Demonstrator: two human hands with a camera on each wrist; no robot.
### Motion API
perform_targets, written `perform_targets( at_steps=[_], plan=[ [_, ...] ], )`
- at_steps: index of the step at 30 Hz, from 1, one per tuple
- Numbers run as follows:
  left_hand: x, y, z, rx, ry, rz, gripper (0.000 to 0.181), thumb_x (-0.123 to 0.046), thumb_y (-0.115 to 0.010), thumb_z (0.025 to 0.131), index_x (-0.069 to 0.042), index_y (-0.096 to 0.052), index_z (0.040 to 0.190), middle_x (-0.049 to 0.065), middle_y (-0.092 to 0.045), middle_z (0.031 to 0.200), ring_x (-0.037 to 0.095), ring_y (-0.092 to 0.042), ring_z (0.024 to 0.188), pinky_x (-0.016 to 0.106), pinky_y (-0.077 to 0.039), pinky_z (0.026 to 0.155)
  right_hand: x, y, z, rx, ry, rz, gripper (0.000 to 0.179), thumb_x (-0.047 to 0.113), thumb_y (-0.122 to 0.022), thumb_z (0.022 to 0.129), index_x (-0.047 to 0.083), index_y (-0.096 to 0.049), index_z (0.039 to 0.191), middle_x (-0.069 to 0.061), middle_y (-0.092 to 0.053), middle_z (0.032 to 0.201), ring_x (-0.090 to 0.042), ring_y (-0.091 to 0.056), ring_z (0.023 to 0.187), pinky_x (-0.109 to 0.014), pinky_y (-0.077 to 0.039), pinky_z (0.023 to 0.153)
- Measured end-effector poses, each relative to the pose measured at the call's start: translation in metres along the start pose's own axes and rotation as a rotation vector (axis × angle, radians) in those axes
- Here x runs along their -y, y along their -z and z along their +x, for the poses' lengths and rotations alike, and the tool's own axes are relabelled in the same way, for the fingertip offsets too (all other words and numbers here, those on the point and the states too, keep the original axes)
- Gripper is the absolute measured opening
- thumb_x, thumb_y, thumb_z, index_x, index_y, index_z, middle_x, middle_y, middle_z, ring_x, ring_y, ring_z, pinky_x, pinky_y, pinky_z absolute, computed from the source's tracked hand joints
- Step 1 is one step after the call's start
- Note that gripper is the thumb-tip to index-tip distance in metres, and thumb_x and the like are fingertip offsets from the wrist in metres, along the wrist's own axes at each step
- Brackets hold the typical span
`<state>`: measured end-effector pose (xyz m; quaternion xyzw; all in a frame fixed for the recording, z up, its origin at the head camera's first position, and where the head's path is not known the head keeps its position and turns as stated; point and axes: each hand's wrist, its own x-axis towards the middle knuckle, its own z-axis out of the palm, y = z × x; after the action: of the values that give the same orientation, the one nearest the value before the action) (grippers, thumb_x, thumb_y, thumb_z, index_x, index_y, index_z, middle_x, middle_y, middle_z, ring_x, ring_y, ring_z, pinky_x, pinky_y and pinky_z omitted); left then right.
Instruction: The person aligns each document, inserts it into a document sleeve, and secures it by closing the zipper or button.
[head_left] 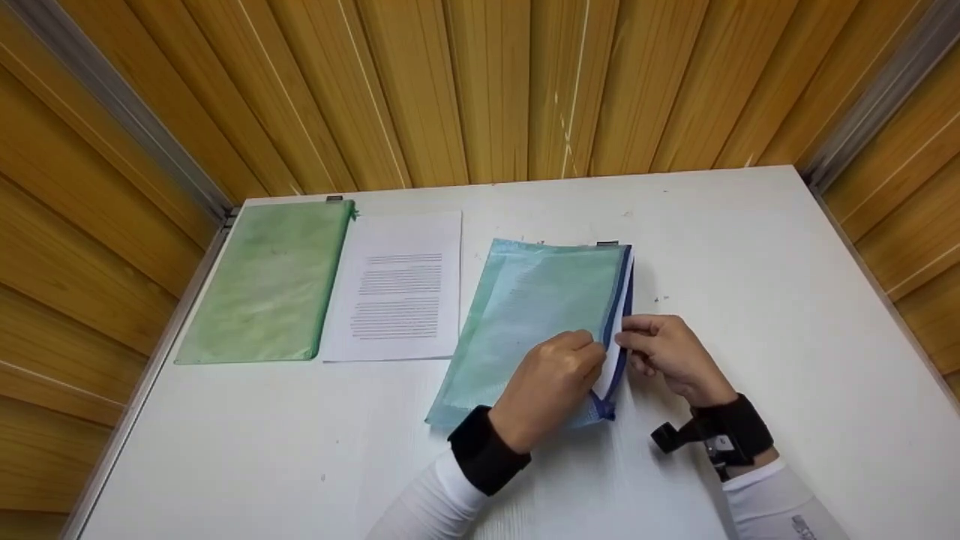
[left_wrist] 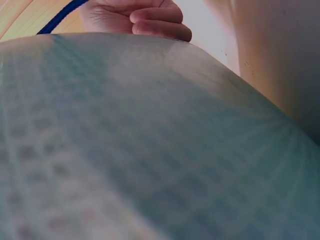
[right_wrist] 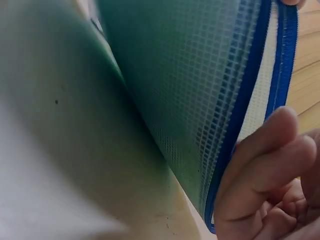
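Teal zip pouch (head_left: 525, 307), blue-edged: lying on the white table (head_left: 225, 450), long axis running away from the person, mouth gaping along its right side, between both hands. Left hand (head_left: 551, 382): reaching across the pouch, curled fingers pinching the mouth's left lip. Right hand (head_left: 675, 356): pinching the opposite lip, thumb and forefinger nearly meeting. White paper (head_left: 610, 367): showing between lips. Printed sheet (head_left: 396, 289), green pouch (head_left: 262, 281): lying leftward.

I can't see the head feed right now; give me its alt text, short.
A left hand and right hand grip the open blue zip of a teal pouch with white paper inside. Left of it on the white table lie a printed page and, farther left, a green pouch.
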<state>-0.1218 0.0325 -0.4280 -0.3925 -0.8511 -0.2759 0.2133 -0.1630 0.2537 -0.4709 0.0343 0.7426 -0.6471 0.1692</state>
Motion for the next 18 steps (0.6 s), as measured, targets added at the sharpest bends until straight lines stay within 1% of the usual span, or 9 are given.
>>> perform_targets(
  at_steps=[3, 7, 10, 13, 15, 17, 18],
  plan=[
    [-0.0005, 0.0005, 0.0002, 0.0, -0.009, 0.003, 0.032, 0.009, -0.069, 0.095, -0.008, -0.059, 0.07, 0.002, -0.048, 0.067, 0.003, -0.034, 0.066, 0.014, -0.032, 0.059, -0.0005, 0.0001, 0.0004, 0.011, -0.019, 0.005, 0.009, 0.001, -0.065, 0.102, -0.003, -0.072, 0.104, 0.007, -0.054, 0.057, -0.002, -0.048, 0.048, -0.017, -0.04, 0.047],
    [-0.0019, 0.001, 0.0005, 0.011, -0.043, 0.019, 0.03, 0.007, -0.068, 0.097, -0.009, -0.06, 0.073, 0.0, -0.051, 0.069, 0.004, -0.04, 0.066, 0.014, -0.036, 0.06, -0.0014, -0.0005, 0.0016, 0.012, -0.039, -0.017, 0.02, 0.002, -0.064, 0.102, -0.01, -0.071, 0.116, 0.007, -0.058, 0.062, -0.002, -0.048, 0.05, -0.017, -0.04, 0.047],
    [-0.003, 0.0014, 0.0008, 0.013, -0.049, 0.02, 0.029, 0.006, -0.069, 0.098, -0.009, -0.062, 0.075, 0.0, -0.052, 0.07, 0.006, -0.044, 0.066, 0.015, -0.038, 0.06, -0.0023, -0.0013, 0.0024, 0.002, -0.045, -0.038, 0.026, 0.002, -0.063, 0.102, -0.012, -0.069, 0.123, 0.006, -0.061, 0.066, -0.003, -0.049, 0.05, -0.017, -0.04, 0.047],
    [-0.0027, 0.0012, 0.0005, 0.004, -0.03, 0.025, 0.029, 0.005, -0.069, 0.098, -0.009, -0.062, 0.074, 0.001, -0.052, 0.069, 0.006, -0.045, 0.065, 0.015, -0.039, 0.06, -0.0028, -0.0018, 0.0028, -0.002, -0.036, -0.058, 0.022, 0.003, -0.064, 0.102, -0.011, -0.069, 0.118, 0.007, -0.058, 0.065, -0.003, -0.049, 0.05, -0.018, -0.041, 0.047],
    [-0.0022, 0.0015, 0.0, -0.005, -0.01, 0.028, 0.029, 0.005, -0.07, 0.098, -0.009, -0.062, 0.074, 0.001, -0.052, 0.069, 0.005, -0.044, 0.065, 0.014, -0.038, 0.06, -0.0026, -0.002, 0.0026, -0.002, -0.029, -0.066, 0.017, 0.005, -0.065, 0.102, -0.009, -0.07, 0.113, 0.007, -0.057, 0.064, -0.003, -0.05, 0.05, -0.018, -0.042, 0.048],
    [-0.0011, 0.0016, -0.0005, -0.008, 0.018, 0.014, 0.029, 0.004, -0.07, 0.098, -0.009, -0.062, 0.073, 0.001, -0.051, 0.069, 0.005, -0.041, 0.065, 0.014, -0.036, 0.06, -0.0018, -0.0021, 0.0021, 0.006, -0.019, -0.078, 0.016, 0.005, -0.066, 0.102, -0.009, -0.068, 0.109, 0.007, -0.055, 0.063, -0.004, -0.051, 0.051, -0.018, -0.043, 0.048],
    [-0.0006, 0.0017, -0.0007, -0.008, 0.035, -0.001, 0.029, 0.004, -0.07, 0.099, -0.008, -0.062, 0.074, 0.001, -0.051, 0.069, 0.005, -0.04, 0.065, 0.014, -0.035, 0.06, -0.0012, -0.0021, 0.0016, 0.007, -0.016, -0.081, 0.017, 0.006, -0.066, 0.102, -0.01, -0.068, 0.11, 0.007, -0.056, 0.064, -0.004, -0.052, 0.051, -0.018, -0.044, 0.049]
  ],
)
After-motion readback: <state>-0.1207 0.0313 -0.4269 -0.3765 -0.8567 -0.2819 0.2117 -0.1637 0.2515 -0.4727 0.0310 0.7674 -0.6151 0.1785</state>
